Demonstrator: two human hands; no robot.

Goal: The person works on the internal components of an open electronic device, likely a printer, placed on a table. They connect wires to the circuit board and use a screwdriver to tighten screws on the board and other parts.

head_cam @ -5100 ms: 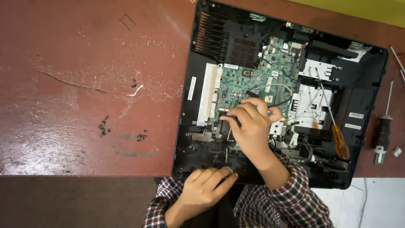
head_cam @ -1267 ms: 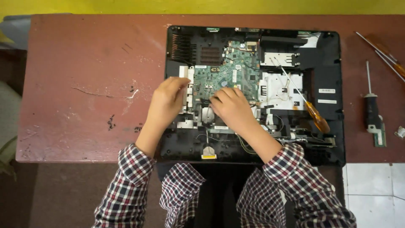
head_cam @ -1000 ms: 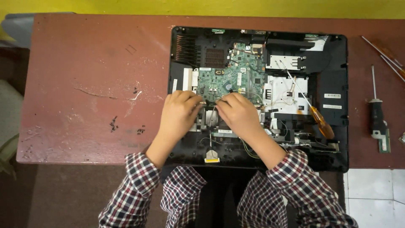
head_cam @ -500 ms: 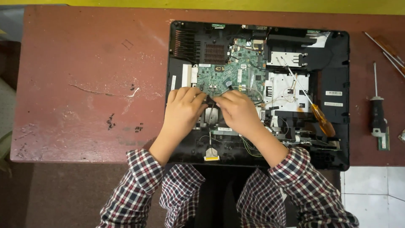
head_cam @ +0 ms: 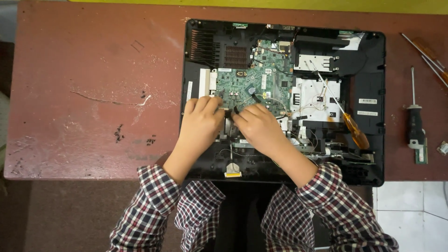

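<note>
Both hands work at the near left edge of the green circuit board (head_cam: 254,88), which sits inside an opened black laptop chassis (head_cam: 373,93) lying flat on the worn red tabletop (head_cam: 93,93). The left hand (head_cam: 201,122) rests on the chassis with its fingers curled toward the board's near corner; the right hand (head_cam: 259,129) meets it there, fingers bent and pinched narrow around something small and dark at the board's edge. What exactly is gripped is hidden under the fingertips, so I cannot tell whether either hand truly holds it.

The board looks thin, stiff and fragile, crowded with tiny parts and thin wires; it is best taken by its bare edges, not the component face, and lifted evenly, since cables may tether it.

An orange-handled screwdriver (head_cam: 347,122) lies across the chassis to the right. Farther right on the tabletop lies a black-handled screwdriver (head_cam: 413,119), with more slim tools (head_cam: 427,56) at the far right corner.
</note>
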